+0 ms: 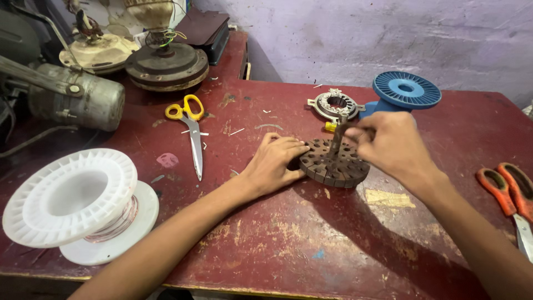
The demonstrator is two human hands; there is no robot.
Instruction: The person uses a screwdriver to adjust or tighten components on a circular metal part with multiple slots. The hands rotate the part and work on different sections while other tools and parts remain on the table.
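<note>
From the head view, a dark slotted stator core (pixel 335 163) lies flat on the worn red table (pixel 288 250), about mid-table and just ahead of the person. The left hand (pixel 275 164) rests palm down with its fingers pressed against the core's left edge, steadying it rather than closing round it. The right hand (pixel 391 145) comes in from the right with thumb and fingers pinched together on the top of a thin tool (pixel 337 139), which stands nearly upright with its lower end in or on the core; whether the tip sits inside a slot I cannot tell. The step in hand looks like working at the slots of the core with the tool while the other hand holds it still. Any further move, by my judgement, calls for firm downward pressure from the left hand so the core does not turn or slide, and a controlled push on the tool, kept in line with the slot. Behind the core lie a metal ring part (pixel 335 104) and a blue spool (pixel 405 90). Yellow scissors (pixel 191 130) lie to the left, orange scissors (pixel 508 194) at the right edge, a white spool (pixel 78 203) near the left front corner, and old fan motors (pixel 165 65) at the back.
</note>
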